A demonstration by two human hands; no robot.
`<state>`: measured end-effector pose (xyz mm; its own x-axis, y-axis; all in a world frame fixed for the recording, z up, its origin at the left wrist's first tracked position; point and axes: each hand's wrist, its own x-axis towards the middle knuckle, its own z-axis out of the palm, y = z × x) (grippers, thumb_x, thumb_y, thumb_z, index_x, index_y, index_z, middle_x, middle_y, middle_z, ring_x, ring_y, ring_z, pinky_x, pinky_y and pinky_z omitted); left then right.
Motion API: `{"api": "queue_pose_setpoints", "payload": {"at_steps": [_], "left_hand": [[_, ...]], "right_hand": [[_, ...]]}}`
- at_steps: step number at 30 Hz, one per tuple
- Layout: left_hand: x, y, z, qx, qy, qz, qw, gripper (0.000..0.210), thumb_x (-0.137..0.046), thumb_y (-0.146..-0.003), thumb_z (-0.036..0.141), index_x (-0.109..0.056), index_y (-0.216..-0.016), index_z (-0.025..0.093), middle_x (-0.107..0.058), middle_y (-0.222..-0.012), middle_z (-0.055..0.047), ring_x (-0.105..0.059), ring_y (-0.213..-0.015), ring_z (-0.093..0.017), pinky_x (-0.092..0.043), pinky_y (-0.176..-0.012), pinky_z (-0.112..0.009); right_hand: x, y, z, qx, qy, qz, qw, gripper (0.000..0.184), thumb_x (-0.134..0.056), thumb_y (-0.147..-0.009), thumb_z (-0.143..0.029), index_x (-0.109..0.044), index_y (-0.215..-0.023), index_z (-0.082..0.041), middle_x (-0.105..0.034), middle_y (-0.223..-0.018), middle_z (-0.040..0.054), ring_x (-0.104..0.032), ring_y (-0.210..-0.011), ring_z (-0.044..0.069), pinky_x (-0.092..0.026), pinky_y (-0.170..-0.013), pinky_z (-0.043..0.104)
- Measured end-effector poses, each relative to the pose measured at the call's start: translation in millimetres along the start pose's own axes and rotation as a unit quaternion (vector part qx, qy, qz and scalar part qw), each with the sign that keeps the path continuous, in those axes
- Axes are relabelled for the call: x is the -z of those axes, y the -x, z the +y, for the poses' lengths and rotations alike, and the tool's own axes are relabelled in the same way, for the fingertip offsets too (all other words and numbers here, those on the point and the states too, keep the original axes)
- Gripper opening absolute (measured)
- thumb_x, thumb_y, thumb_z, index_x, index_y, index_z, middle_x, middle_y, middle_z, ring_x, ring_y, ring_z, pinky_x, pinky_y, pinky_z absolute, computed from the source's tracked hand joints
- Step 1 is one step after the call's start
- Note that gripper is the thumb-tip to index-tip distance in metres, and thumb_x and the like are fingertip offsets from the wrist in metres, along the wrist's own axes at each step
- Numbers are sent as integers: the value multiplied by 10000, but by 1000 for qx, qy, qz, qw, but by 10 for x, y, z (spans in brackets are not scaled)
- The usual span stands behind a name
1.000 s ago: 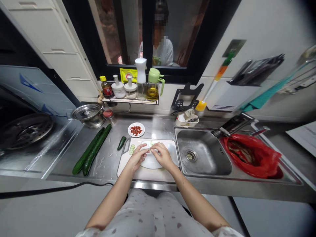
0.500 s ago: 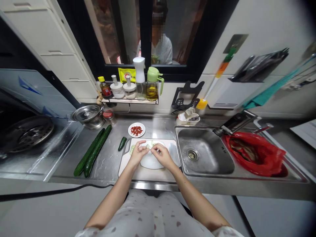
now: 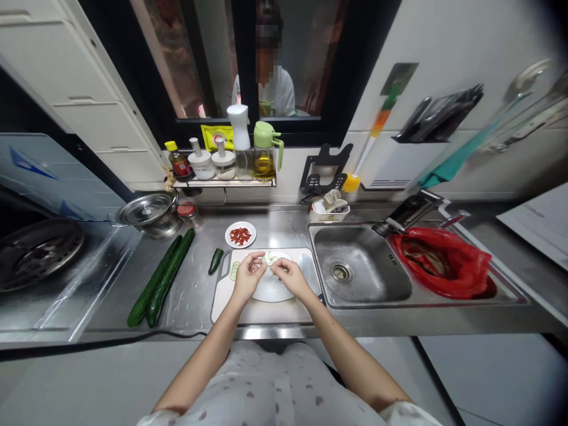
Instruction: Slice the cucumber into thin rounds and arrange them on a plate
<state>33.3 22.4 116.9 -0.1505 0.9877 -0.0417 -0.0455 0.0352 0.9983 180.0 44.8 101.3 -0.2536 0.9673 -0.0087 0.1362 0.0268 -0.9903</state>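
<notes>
Over a white plate (image 3: 271, 292), my left hand (image 3: 248, 277) and my right hand (image 3: 290, 278) meet at the fingertips. A thin pale cucumber slice (image 3: 267, 260) is pinched between them; the fingers partly hide it. More slices lie at the plate's far side. Under the plate is a pale cutting board (image 3: 235, 313), with several cucumber slices (image 3: 234, 271) on its left. A broad grey blade (image 3: 307, 267) seems to lie along the board's right side. Just left of the board sits a short cucumber piece (image 3: 216, 261).
Two whole cucumbers (image 3: 162, 278) lie at the left, near a lidded pot (image 3: 153, 213). A small dish (image 3: 240, 235) of chopped red pieces stands behind the board. To the right are the sink (image 3: 364, 266) and a red bag (image 3: 448, 263). Condiment bottles line a shelf (image 3: 226, 183).
The view has shifted slightly to the right. My hands stay over the plate with fingertips slightly farther apart, and the cucumber slice shows more clearly between them.
</notes>
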Motion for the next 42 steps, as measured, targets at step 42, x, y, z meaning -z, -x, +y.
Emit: {"api": "queue_pose_setpoints", "payload": {"at_steps": [42], "left_hand": [[-690, -370, -1014, 179, -427, -97, 881, 105, -628, -719, 318, -632, -805, 258, -688, -850, 16, -626, -783, -152, -391, -605, -226]], "right_hand": [[623, -364, 665, -71, 566, -179, 802, 258, -449, -862, -267, -654, -991, -178, -675, -979, 107, -599, -907, 187, -345, -705, 230]]}}
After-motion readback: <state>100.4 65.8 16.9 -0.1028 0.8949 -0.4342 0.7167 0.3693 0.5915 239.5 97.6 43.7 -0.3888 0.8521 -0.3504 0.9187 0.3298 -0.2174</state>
